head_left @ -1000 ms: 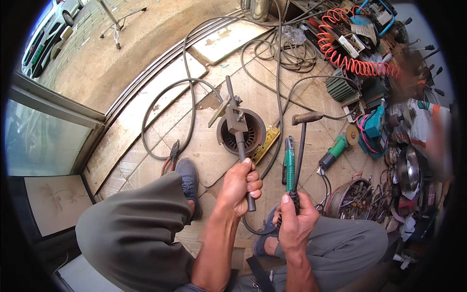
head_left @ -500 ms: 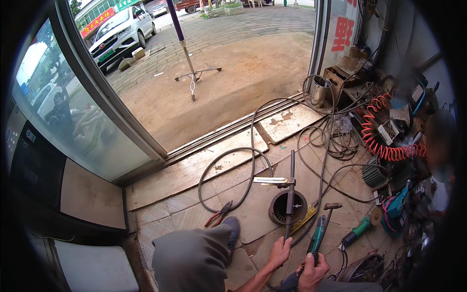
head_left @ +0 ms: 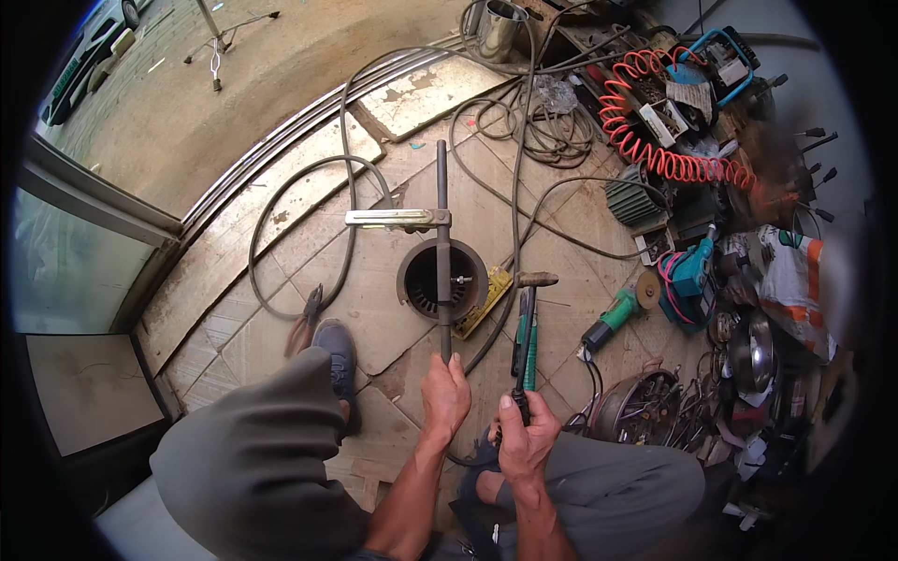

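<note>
My left hand (head_left: 445,400) grips the lower end of a dark metal rod (head_left: 443,196). A pale flat metal arm (head_left: 393,218) sticks out leftward from the rod. Behind the rod stands a round, slotted metal cylinder (head_left: 404,283), like a motor stator, partly hidden by it. My right hand (head_left: 526,435) is closed around the dark lower end of a green-handled tool (head_left: 530,355). A hammer (head_left: 538,279) with a dark handle overlaps that tool; I cannot tell whether it is held too. A yellow bar (head_left: 494,297) lies against the cylinder's right side.
Red-handled pliers (head_left: 305,323) lie near my left shoe (head_left: 337,360). Dark cable (head_left: 516,187) winds over the tiled floor. To the right are a green angle grinder (head_left: 613,318), a finned motor (head_left: 636,201), a red coiled hose (head_left: 645,150) and cluttered parts. A doorway sill (head_left: 271,201) runs along the far left.
The view has tipped down and turned right, so the floor things sit higher and further left. Both hands keep their grips. The green-handled tool now sits closer behind the hammer's handle.
</note>
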